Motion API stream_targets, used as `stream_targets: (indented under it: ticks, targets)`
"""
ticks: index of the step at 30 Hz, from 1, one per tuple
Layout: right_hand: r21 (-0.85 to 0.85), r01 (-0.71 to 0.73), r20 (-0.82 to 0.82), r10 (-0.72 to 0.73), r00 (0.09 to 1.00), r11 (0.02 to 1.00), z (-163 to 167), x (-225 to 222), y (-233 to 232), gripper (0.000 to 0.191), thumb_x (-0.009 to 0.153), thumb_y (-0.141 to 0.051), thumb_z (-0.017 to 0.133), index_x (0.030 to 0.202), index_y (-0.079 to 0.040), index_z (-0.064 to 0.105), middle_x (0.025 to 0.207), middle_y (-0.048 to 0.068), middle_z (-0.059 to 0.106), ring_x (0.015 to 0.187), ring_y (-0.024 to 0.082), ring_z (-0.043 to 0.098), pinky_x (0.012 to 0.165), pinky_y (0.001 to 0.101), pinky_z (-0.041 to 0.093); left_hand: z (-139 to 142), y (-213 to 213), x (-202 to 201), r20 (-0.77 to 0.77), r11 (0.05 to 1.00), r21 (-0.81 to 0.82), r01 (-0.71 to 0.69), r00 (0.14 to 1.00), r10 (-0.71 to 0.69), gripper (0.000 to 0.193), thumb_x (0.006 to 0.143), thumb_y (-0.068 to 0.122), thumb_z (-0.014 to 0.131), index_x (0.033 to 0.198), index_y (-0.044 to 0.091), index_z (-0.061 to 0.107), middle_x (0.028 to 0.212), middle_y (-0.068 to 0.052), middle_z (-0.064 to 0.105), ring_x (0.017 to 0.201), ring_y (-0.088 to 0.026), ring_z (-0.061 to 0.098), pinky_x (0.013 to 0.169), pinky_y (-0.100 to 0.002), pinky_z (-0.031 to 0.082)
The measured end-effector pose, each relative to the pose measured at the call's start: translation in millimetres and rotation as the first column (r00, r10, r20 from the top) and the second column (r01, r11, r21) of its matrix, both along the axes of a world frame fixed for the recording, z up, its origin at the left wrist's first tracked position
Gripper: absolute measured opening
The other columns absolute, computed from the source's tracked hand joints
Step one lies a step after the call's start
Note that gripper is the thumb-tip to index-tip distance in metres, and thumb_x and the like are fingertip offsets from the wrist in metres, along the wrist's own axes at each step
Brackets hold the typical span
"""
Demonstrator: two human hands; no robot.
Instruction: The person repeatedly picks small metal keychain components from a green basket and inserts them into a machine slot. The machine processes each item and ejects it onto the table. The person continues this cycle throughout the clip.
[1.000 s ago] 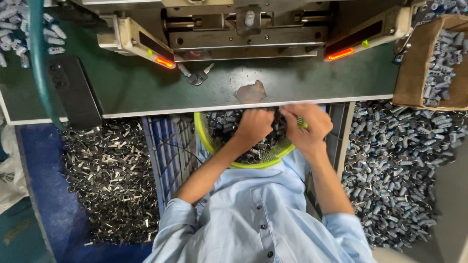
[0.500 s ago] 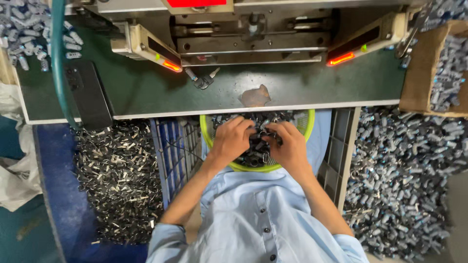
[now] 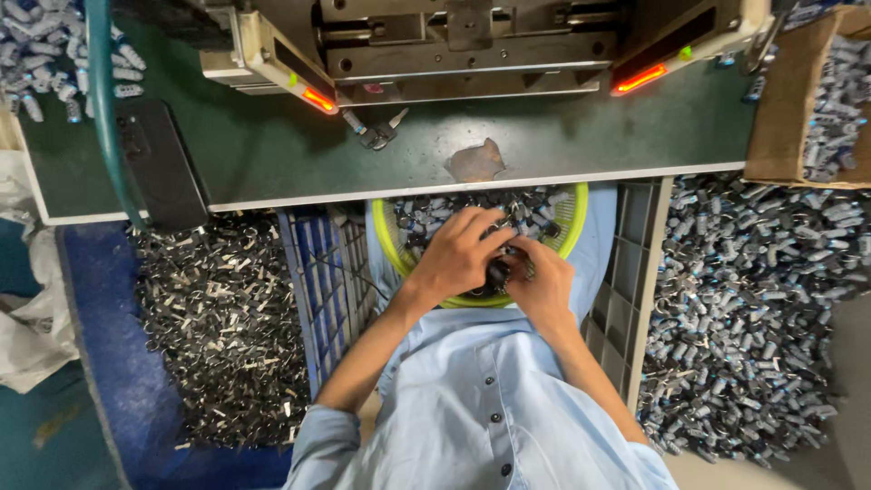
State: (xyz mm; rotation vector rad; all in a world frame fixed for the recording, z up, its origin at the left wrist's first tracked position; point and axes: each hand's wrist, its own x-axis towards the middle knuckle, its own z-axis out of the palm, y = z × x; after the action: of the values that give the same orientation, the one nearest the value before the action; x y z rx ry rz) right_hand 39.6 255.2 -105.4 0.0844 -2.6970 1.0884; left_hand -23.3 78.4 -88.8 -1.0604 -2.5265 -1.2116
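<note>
- Looking down from the head camera, both hands meet over a round yellow-green plastic basket [image 3: 570, 238] that sits on the person's lap just under the near edge of the dark green worktable [image 3: 272, 163].
- The left hand [image 3: 454, 259] lies palm down across the basket's middle, fingers curled and reaching toward the far right, into a heap of small grey and black metal-and-plastic parts [image 3: 535, 213].
- The right hand [image 3: 542, 281] sits just beside it at the basket's near rim, fingers curled inward.
- Between the two hands sits one small dark rounded piece [image 3: 497, 272] — it touches both sets of fingertips; the right hand seems pinched closed on it, while how firmly the left grips it I cannot tell.
- That dark piece lies at the basket's near side, nearer the right hand's palm than the left's; its long axis is too hidden by fingers to judge.
- About the hands — a blue plastic crate wall [image 3: 318, 272] to the left with a pile of loose silvery metal clips [image 3: 218, 327] beyond it, and a grey crate [image 3: 635, 290] to the right beside a heap of bluish-grey capped parts [image 3: 753, 308].
- On the table above, a grey metal press machine [image 3: 472, 54] shows two glowing orange-red lights [image 3: 318, 98].
</note>
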Motion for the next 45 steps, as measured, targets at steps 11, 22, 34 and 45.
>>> stream_targets:
  ticks: [11, 22, 34, 45]
  targets:
    - [-0.736, -0.087, -0.011, 0.116, 0.993, 0.671, 1, -9, -22, 0.034, 0.087, 0.027, 0.056, 0.111, 0.004, 0.052, 0.109, 0.021, 0.072, 0.090, 0.019, 0.072, 0.077, 0.0289, 0.062, 46, -18, 11, 0.340, 0.905, 0.319, -0.283, 0.925, 0.169, 0.017, 0.074, -0.006, 0.068, 0.088, 0.001, 0.062, 0.087, -0.015, 0.062, 0.085, -0.035, 0.062, 0.077, -0.043, 0.051]
    - [-0.802, 0.440, 0.328, 0.318, 0.890, -0.404, -36, -49, 8, 0.017, 0.100, 0.002, 0.067, 0.107, -0.007, 0.053, 0.094, 0.012, 0.064, 0.080, 0.018, 0.066, 0.068, 0.0241, 0.056, 37, -30, 21, 0.462, 0.835, 0.333, -0.439, 0.848, 0.262, 0.006, 0.088, 0.003, 0.070, 0.091, 0.002, 0.065, 0.076, -0.008, 0.062, 0.057, -0.018, 0.060, 0.054, -0.029, 0.045]
    - [-0.935, 0.118, 0.192, 0.199, 0.961, 0.335, 8, -79, -11, 0.026, 0.090, 0.014, 0.064, 0.103, -0.005, 0.052, 0.100, 0.016, 0.072, 0.079, 0.017, 0.067, 0.068, 0.0269, 0.055, -45, -61, 35, 0.895, 0.617, 0.370, -0.695, 0.444, -0.038, 0.013, 0.094, -0.007, 0.059, 0.103, -0.001, 0.066, 0.090, -0.005, 0.069, 0.074, -0.012, 0.068, 0.072, -0.026, 0.054]
    - [-0.006, -0.239, -0.514, 0.202, 0.834, 0.971, 91, -244, -29, 0.034, 0.080, 0.017, 0.063, 0.109, 0.000, 0.066, 0.108, 0.016, 0.072, 0.097, 0.029, 0.071, 0.081, 0.0358, 0.062, -55, -48, 32, 0.872, 0.635, 0.414, -0.652, 0.484, -0.071, 0.013, 0.091, -0.007, 0.061, 0.102, -0.003, 0.066, 0.093, -0.008, 0.072, 0.077, -0.013, 0.068, 0.071, -0.027, 0.056]
